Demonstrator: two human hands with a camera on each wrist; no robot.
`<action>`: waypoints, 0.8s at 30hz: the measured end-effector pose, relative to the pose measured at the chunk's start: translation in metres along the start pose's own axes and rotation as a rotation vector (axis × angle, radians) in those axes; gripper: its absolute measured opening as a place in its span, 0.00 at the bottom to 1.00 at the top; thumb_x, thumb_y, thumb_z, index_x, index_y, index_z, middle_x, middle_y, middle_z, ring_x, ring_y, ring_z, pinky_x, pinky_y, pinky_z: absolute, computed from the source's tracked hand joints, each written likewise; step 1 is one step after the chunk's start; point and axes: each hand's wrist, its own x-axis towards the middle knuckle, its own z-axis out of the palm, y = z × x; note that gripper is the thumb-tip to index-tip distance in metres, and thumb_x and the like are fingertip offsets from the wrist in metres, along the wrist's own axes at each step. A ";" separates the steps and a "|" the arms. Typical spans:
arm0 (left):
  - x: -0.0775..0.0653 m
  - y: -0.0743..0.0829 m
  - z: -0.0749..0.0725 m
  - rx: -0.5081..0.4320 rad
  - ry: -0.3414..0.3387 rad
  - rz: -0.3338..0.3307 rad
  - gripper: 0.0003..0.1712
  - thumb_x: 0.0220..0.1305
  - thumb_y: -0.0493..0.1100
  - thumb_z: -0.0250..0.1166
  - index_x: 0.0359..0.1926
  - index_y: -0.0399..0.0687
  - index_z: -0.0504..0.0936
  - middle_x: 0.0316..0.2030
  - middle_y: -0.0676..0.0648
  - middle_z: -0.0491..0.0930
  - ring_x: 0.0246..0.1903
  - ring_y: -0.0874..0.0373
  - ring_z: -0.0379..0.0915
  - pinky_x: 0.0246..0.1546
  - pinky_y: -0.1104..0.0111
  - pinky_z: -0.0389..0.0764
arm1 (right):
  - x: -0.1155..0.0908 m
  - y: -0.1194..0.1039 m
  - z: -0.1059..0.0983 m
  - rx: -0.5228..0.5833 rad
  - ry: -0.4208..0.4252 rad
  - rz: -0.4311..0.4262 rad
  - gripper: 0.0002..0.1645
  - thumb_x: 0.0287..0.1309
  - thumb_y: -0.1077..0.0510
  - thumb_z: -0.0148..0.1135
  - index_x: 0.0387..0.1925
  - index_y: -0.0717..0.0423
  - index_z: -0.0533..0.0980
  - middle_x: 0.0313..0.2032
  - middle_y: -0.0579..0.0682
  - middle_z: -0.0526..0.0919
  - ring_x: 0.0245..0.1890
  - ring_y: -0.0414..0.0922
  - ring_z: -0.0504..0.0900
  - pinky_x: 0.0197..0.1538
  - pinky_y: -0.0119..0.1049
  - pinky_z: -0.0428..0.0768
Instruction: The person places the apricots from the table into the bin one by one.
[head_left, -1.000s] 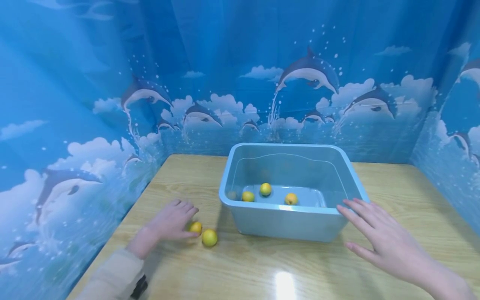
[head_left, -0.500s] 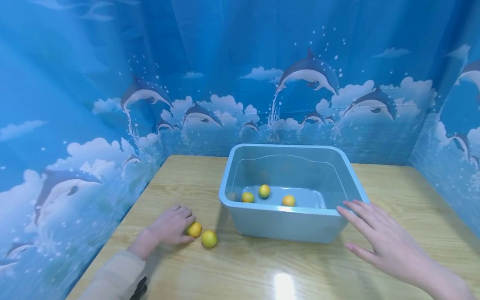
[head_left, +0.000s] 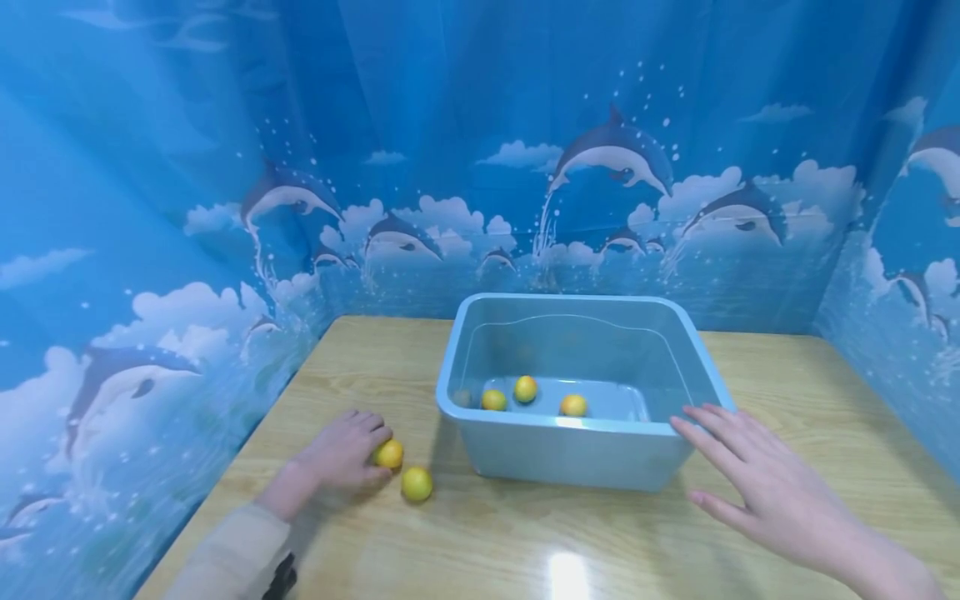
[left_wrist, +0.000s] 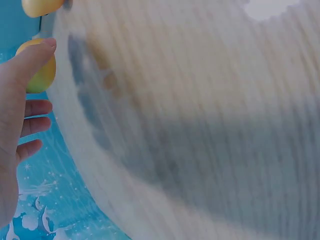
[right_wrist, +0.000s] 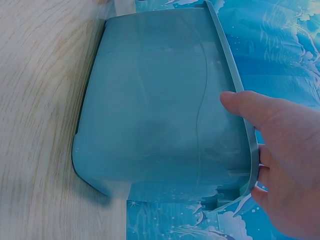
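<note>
In the head view my left hand (head_left: 341, 454) holds a small round yellow-orange fruit (head_left: 389, 454) at the left of the table. The left wrist view shows the thumb across this fruit (left_wrist: 42, 75), with the fingers on its far side. A second, greener-yellow fruit (head_left: 417, 484) lies on the table just right of that hand. My right hand (head_left: 772, 487) rests its fingertips on the right front corner of a light blue plastic bin (head_left: 570, 454), its fingers extended and the thumb held apart. Inside the bin lie three similar fruits (head_left: 526, 388).
The bin stands on a wood-grain table (head_left: 480, 542), behind and to the right of the loose fruit. Blue curtains (head_left: 450, 125) printed with dolphins surround the table at the back and sides.
My left hand has closed round the fruit and lifted it slightly. One fruit in the bin has rolled a little leftward. The right hand has stayed at the bin's rim.
</note>
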 end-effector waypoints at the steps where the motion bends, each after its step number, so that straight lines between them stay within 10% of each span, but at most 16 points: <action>1: 0.001 -0.001 -0.002 -0.003 0.006 -0.009 0.25 0.48 0.58 0.68 0.37 0.44 0.78 0.33 0.48 0.74 0.37 0.52 0.70 0.42 0.56 0.71 | 0.000 0.000 0.000 0.001 -0.002 0.003 0.46 0.51 0.40 0.63 0.68 0.50 0.59 0.63 0.53 0.64 0.65 0.52 0.58 0.67 0.31 0.36; 24: 0.035 -0.013 -0.040 0.001 0.078 -0.136 0.25 0.49 0.57 0.68 0.40 0.43 0.79 0.37 0.45 0.77 0.40 0.49 0.72 0.44 0.53 0.72 | 0.000 0.000 -0.003 0.007 -0.004 -0.007 0.44 0.53 0.38 0.61 0.68 0.49 0.59 0.62 0.53 0.65 0.64 0.53 0.59 0.67 0.30 0.36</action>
